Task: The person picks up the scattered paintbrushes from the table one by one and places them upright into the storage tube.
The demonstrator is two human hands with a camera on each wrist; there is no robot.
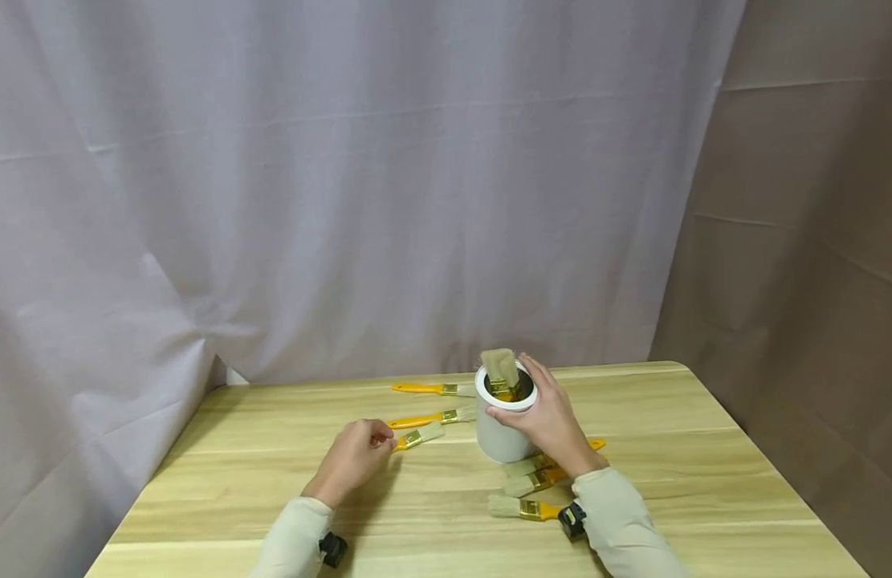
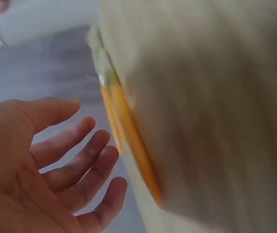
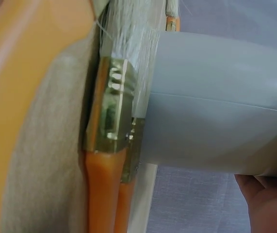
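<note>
Reaching left hand (image 1: 355, 455), fingers loosely spread and gripping nothing, toward brush (image 1: 419, 437) lying just right of it, handle pointing at hand. Right hand (image 1: 549, 417) wrapping white cup (image 1: 500, 433), steadying it; left is nearer.

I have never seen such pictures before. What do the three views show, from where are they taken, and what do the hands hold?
No machine here: a person works with two bare hands. The large picture comes from a head camera; the two close, blurry ones come from cameras worn on the wrists. On the wooden table lie several paintbrushes with orange handles. The right hand grips a white cup that holds a brush standing bristles up. The left hand rests beside one brush on the table; in its wrist view the fingers are open and hold nothing.
</note>
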